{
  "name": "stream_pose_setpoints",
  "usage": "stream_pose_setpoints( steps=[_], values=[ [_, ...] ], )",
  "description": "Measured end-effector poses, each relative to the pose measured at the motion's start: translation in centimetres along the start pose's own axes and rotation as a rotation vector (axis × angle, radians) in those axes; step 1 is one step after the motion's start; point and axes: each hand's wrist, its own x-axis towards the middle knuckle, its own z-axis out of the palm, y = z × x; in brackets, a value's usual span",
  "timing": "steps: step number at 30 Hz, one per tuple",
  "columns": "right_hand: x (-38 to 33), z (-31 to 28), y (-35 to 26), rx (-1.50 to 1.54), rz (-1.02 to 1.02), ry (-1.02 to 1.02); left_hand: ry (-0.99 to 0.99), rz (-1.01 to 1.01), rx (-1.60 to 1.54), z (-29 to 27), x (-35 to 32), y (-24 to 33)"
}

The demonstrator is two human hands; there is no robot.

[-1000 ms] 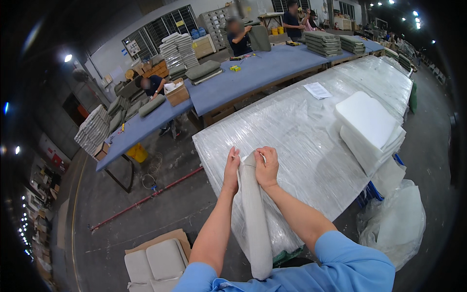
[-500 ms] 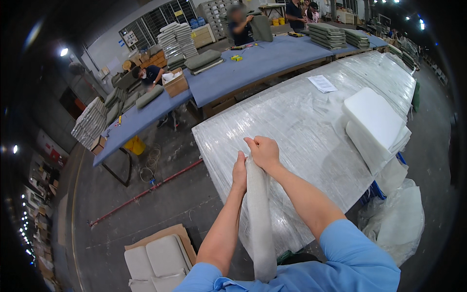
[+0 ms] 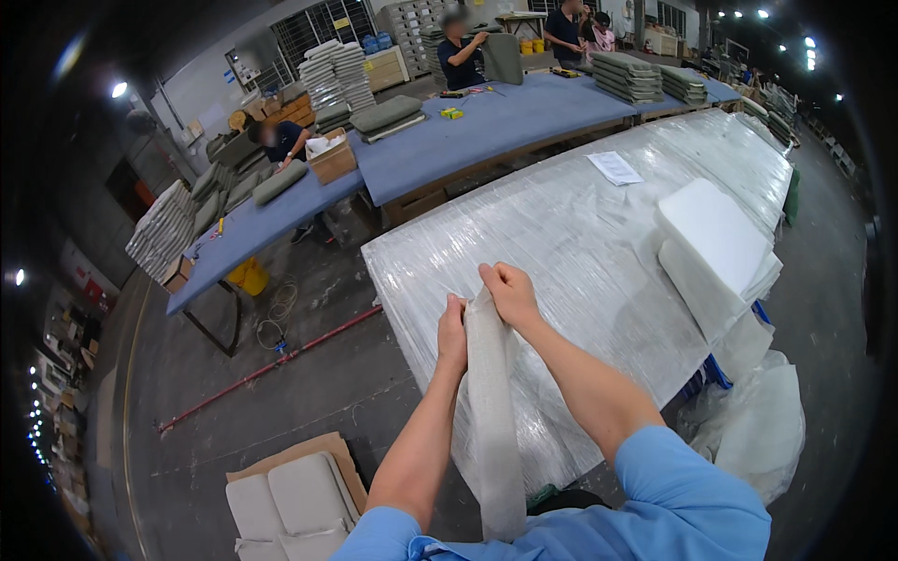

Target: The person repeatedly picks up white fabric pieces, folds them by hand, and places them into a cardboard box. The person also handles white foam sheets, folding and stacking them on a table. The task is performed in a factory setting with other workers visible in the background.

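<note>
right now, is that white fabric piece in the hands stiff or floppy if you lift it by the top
Probably floppy: the white fabric piece hangs limp and folded lengthwise below the left hand and right hand. Likely light, since fingertip pinches at its top edge carry it. It seems unlikely to slip, as its surface looks textured.

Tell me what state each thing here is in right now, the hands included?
Left hand: closed on the white cover's top edge.
Right hand: closed on the same edge.
White cover: held up, hanging down long and limp.
Plastic-wrapped table: covered in clear film.
Foam pads: stacked on the table.
Paper sheet: lying flat.
</note>
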Motion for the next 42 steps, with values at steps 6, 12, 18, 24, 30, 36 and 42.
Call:
stream_pose_setpoints(
  steps=[6, 12, 18, 24, 30, 36, 42],
  values=[
    [-2.9, -0.3, 0.4, 0.346, -0.014, -0.167, 0.000, 0.046, -0.084, -1.7, 2.5, -1.9],
    [-3.9, -0.6, 2.7, 0.286, 0.022, -0.173, -0.070, -0.055, -0.150, -0.2, 4.2, -0.9],
    [-4.0, -0.4, 3.2, 0.387, 0.137, -0.190, 0.228, 0.211, 0.182, 0.1, 4.9, -0.1],
    [-2.7, -1.7, 3.2, 0.299, 0.233, -0.263, 0.517, 0.337, 0.360, 2.1, 5.9, -0.5],
    [-4.4, -2.0, 2.7, 0.349, 0.192, -0.200, 0.490, 0.353, 0.669, -0.5, 3.6, -1.1],
    [-11.6, -9.9, 13.1, 0.214, 0.502, 0.146, -0.086, -0.122, 0.329, 1.6, -10.7, 4.4],
    [-21.8, -2.1, 16.5, 0.296, 0.897, -0.156, -0.141, -0.196, 0.394, -1.5, -13.2, 7.2]
  ],
)
